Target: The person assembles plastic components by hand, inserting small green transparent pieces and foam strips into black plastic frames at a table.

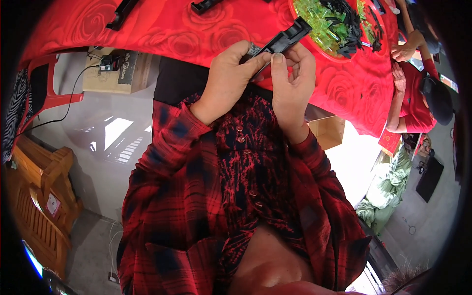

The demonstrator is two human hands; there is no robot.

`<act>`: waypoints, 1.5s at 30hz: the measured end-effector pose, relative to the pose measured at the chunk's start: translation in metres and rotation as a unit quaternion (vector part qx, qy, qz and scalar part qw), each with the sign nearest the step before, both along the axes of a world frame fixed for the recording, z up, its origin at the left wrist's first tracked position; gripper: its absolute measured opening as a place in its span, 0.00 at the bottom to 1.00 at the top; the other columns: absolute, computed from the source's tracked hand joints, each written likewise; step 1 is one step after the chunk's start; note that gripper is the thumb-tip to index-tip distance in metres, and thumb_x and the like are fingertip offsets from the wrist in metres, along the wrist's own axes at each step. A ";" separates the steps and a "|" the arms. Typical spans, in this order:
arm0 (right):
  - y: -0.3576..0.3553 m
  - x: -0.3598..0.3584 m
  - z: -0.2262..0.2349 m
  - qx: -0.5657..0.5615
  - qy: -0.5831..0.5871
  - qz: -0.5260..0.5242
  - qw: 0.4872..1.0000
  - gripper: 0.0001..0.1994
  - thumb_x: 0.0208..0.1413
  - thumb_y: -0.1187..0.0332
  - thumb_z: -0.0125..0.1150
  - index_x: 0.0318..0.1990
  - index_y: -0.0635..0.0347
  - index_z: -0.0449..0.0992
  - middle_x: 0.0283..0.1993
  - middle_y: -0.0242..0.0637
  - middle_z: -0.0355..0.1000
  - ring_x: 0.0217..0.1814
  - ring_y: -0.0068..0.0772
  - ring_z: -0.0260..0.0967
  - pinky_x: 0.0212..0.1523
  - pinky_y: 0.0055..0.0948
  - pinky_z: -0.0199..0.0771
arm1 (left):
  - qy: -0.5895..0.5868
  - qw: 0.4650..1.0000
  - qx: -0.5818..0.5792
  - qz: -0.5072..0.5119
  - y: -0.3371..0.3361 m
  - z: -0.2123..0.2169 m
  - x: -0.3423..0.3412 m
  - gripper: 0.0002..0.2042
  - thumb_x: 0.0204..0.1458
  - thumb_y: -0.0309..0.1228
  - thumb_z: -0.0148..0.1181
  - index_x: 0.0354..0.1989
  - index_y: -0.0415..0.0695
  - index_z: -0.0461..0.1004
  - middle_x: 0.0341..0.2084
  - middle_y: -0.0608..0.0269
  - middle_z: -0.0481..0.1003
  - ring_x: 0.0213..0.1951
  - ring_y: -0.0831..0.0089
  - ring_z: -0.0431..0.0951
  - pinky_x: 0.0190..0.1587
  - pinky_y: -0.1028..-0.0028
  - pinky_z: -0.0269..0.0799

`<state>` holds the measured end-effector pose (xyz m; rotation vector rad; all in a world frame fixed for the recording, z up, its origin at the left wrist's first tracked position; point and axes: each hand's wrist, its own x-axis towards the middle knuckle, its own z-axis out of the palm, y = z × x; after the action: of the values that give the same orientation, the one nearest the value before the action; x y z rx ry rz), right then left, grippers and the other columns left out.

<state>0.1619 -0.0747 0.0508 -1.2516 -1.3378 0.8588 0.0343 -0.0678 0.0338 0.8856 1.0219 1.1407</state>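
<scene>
Between my two hands, just over the near edge of the red rose-patterned tablecloth (216, 29), is a long black plastic part (292, 35) with a hollow in its far end. It slants up to the right. My left hand (231, 73) is closed round its lower end, and a small greyish piece shows by the index finger, too small to name. Thumb and fingers of my right hand (295, 81) pinch the part near its middle. Close beyond the right hand stands a red-rimmed tray (322, 51) with translucent yellow-green pieces (314, 22) and small black pieces (348, 29).
More black plastic parts (120, 14) lie at the far edge. A second red tray (376, 46) is at the right, near another person (418, 93) in red. Below the table are a cardboard box (118, 73), a red chair (46, 83) and an open carton (328, 132). Wooden furniture (44, 196) stands left.
</scene>
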 end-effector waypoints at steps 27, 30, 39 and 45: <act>0.035 0.022 0.018 -0.066 0.083 -0.003 0.994 0.17 0.59 0.71 0.63 0.54 0.70 0.72 0.40 0.34 0.74 0.39 0.18 0.70 0.40 0.19 0.72 | -0.265 0.933 -0.079 -0.230 0.018 -0.002 -0.024 0.24 0.53 0.22 0.48 0.61 0.31 0.64 0.50 0.51 0.75 0.53 0.62 0.78 0.58 0.67 0.72; 0.033 0.023 0.018 -0.060 0.053 -0.001 0.997 0.17 0.60 0.72 0.62 0.54 0.70 0.72 0.40 0.34 0.74 0.38 0.18 0.70 0.40 0.20 0.72 | -0.156 0.962 -0.108 -0.197 0.014 0.007 -0.017 0.16 0.62 0.27 0.49 0.55 0.33 0.69 0.45 0.56 0.77 0.47 0.69 0.80 0.53 0.72 0.75; 0.022 0.012 0.023 -0.040 0.008 0.005 0.999 0.17 0.59 0.75 0.61 0.55 0.69 0.70 0.46 0.38 0.74 0.44 0.21 0.70 0.49 0.22 0.71 | -0.113 0.985 -0.073 -0.110 0.006 -0.005 0.001 0.12 0.66 0.33 0.51 0.47 0.36 0.72 0.36 0.63 0.78 0.40 0.78 0.79 0.44 0.78 0.75; 0.018 0.011 0.012 0.030 -0.033 0.005 0.999 0.17 0.56 0.77 0.62 0.52 0.69 0.69 0.45 0.39 0.72 0.41 0.22 0.68 0.44 0.25 0.72 | -0.075 0.995 -0.032 -0.063 0.005 -0.004 0.003 0.08 0.64 0.30 0.54 0.43 0.37 0.74 0.30 0.68 0.76 0.33 0.82 0.75 0.36 0.80 0.71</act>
<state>0.1725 -0.0562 0.0626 -1.2376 -1.4130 0.7844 0.0372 -0.0627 0.0295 0.7904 0.8623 1.0464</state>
